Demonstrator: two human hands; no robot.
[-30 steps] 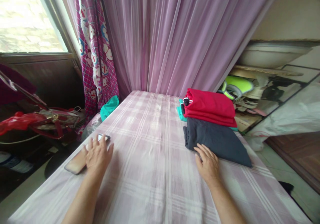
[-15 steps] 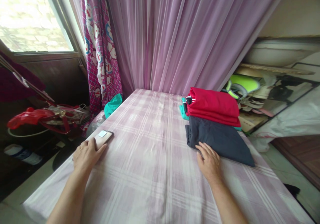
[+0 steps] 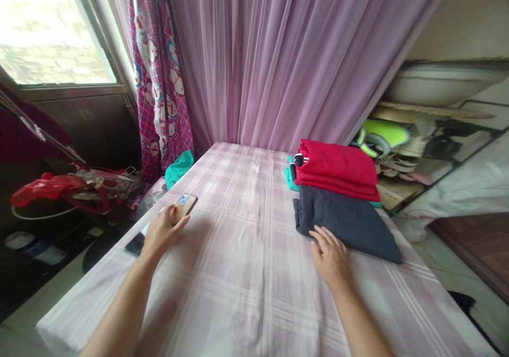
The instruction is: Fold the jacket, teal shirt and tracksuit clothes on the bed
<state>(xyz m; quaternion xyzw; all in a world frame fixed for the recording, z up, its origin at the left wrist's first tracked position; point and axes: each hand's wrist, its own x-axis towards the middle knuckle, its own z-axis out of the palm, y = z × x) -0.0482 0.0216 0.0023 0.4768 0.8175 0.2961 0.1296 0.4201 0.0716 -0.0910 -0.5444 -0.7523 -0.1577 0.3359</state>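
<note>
Table [image 3: 250,272], one, plaid-covered, carries everything handled. Near its right edge: one dark folded garment [image 3: 348,219], its long axis running along the near side of one red folded bundle [image 3: 338,168], the two touching. Hands, two. Right hand [image 3: 330,253]: fingertips on the dark garment's near-left corner, fingers side by side and slightly bent, thumb apart, pinching nothing. Left hand [image 3: 165,232], by the table's left edge: thumb and fingers closed around one phone [image 3: 186,207]. Phone's long axis slants; camera end points toward the table's far edge, angled rightward. One dark glossy piece [image 3: 135,244] shows behind the left hand; identity unclear.
</note>
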